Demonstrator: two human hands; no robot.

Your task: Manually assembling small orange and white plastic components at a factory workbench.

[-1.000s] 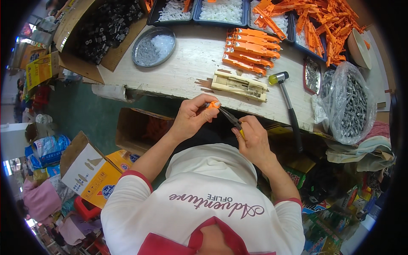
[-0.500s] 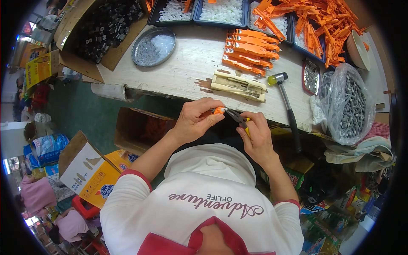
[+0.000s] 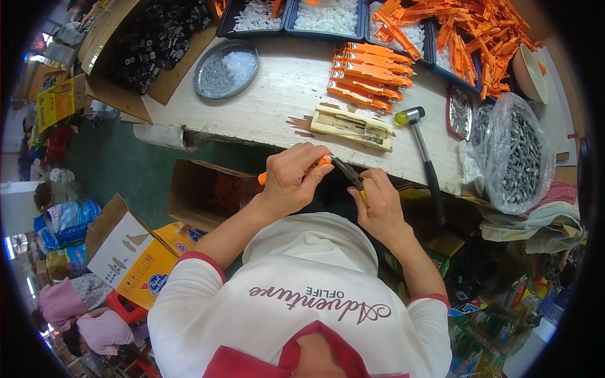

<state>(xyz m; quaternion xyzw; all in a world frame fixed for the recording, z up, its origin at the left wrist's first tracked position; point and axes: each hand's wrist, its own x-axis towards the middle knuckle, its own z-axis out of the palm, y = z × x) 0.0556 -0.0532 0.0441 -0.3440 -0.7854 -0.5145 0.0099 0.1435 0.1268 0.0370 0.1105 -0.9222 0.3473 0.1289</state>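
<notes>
Just off the table's near edge, above the lap: orange part held up in the air by the left hand. Left fingers pinched around it; its working end pokes out to the right, and more orange shows on the other side of the hand, probably the same piece. Right hand: fingers wrapped around the yellow handles of the pliers, nose aimed left at that end. Tips at the end or just beside it; too small to tell whether the jaws bite or stand slightly apart.

Step in hand, as judged: plier work on the small fitting at the part's end, either seating or adjusting it. Next move seems to call for a firm left grip, the nose kept in line with the end, then a controlled squeeze. Likely fault: tips slipping off and marking the plastic.

On the table: cream jig just beyond the hands, unoccupied by either; mallet to its right, handle overhanging the edge; row of orange parts behind the jig.
</notes>
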